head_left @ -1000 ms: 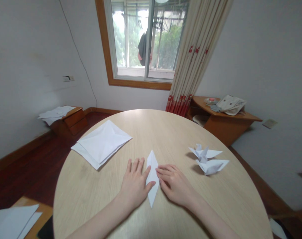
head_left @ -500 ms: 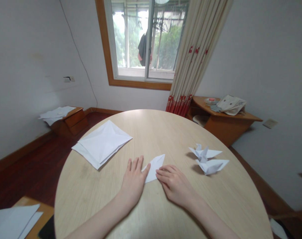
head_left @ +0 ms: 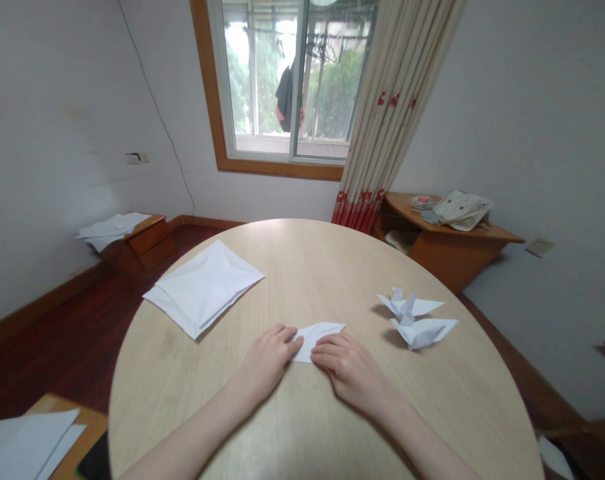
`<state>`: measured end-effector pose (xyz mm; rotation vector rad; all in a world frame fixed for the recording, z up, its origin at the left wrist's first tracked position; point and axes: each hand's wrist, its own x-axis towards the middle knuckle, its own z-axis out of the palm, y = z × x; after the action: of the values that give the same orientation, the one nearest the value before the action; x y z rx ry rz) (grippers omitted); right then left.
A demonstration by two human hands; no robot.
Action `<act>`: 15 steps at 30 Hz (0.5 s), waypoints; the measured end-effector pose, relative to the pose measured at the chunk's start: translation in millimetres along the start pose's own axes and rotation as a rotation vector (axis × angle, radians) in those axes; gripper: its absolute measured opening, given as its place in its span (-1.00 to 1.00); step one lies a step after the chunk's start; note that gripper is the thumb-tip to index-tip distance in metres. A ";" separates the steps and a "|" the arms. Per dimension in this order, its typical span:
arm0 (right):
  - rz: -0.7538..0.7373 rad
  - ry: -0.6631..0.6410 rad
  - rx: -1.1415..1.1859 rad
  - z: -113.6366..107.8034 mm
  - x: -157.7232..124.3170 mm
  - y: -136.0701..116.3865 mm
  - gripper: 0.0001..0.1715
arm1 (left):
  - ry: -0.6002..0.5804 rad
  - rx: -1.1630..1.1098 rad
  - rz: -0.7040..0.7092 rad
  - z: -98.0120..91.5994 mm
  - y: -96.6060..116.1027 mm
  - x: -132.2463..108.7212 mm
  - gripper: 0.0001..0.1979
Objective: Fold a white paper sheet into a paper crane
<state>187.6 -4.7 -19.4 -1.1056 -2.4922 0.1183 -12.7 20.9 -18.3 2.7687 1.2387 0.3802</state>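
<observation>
A small folded sheet of white paper (head_left: 307,340) lies on the round table (head_left: 307,267) between my two hands, its pointed end toward the upper right. My left hand (head_left: 268,357) grips the paper's left end, thumb on top and fingers curled in. On the other side, the bent fingertips of my right hand (head_left: 345,363) close on the lower right edge and hide part of it. Two folded paper cranes, a far one (head_left: 422,307) and a near one (head_left: 425,333), rest to the right of my right hand.
Creased white paper sheets (head_left: 210,283) are stacked at the table's left. Beyond the table stand a small cabinet with papers (head_left: 145,243) on the left and a corner shelf (head_left: 447,257) bearing a cloth bag (head_left: 462,210) on the right. More sheets (head_left: 27,443) lie at lower left.
The folded paper has turned clockwise, its tip swinging right. My left hand's fingers, spread flat before, have drawn in onto the paper's left end. My right hand stays nearly in place.
</observation>
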 end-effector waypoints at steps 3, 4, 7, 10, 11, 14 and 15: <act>-0.007 0.007 -0.034 -0.7 0.6 -1.7 -0.70 | -0.004 -0.047 0.044 1.6 -4.4 1.3 -0.71; 0.000 0.004 -0.045 -1.0 0.8 -2.1 -0.72 | -0.005 -0.056 0.051 2.0 -5.2 1.4 -0.70; 0.028 -0.013 -0.056 -1.8 1.1 -2.3 -0.79 | -0.005 -0.076 0.068 2.7 -5.5 0.9 -0.65; 0.058 -0.051 -0.043 -2.1 0.8 -1.2 -0.81 | 0.000 -0.083 0.059 2.5 -4.1 0.3 -0.62; 0.065 -0.062 -0.040 -2.2 0.6 -0.9 -0.80 | 0.001 -0.080 0.053 2.3 -3.5 0.3 -0.61; 0.071 -0.078 -0.036 -2.3 -0.4 -0.6 -0.78 | 0.006 -0.071 0.027 1.6 -1.5 0.9 -0.62; 0.072 -0.079 -0.034 -2.4 -0.7 -0.6 -0.77 | 0.011 -0.076 0.013 1.4 -0.9 1.1 -0.63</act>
<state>188.5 -5.8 -17.3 -1.2275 -2.5330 0.1433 -12.3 22.4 -19.6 2.7157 1.1838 0.4341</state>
